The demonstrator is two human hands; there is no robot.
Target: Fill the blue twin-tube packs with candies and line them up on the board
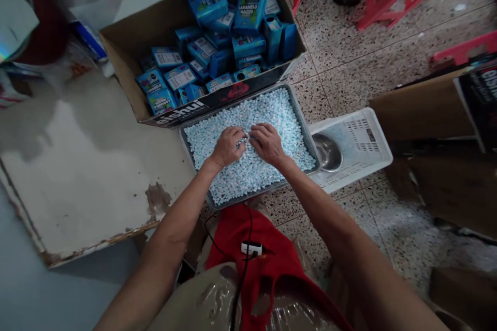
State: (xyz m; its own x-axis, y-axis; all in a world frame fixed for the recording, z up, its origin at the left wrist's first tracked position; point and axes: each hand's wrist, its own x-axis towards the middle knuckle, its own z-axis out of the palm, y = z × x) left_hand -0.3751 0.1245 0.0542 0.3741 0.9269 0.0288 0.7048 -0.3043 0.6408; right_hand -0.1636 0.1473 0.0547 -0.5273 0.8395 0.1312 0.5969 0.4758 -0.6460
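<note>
The 2 bare hands meet over a grey rectangular tray (307, 132) with a shallow rim, which holds a thick layer of small rounded pellets, pale blue and white (252, 165); the tray lies beside the worn, cream-topped desk (85, 160), just below an open brown cardboard carton (126, 36) of bright blue printed boxes (250, 8). The left hand (228, 147) and the right hand (267, 144) face each other near the middle of the layer, fingers curled inward, tips close together; whether they pinch any pellets, I cannot tell. At the tray's right side sits a white perforated plastic basket (380, 137) with a round shiny metal bowl (330, 154) in it, partly hidden by the tray.

Each pellet looks light, hard and smooth, so it would probably roll and slip if squeezed off-centre — 1 is best taken between thumb and fingertip, a heap in a cupped palm; the full tray is likely heavy and apt to spill when tilted — its 2 short sides seem the surest hold.
</note>
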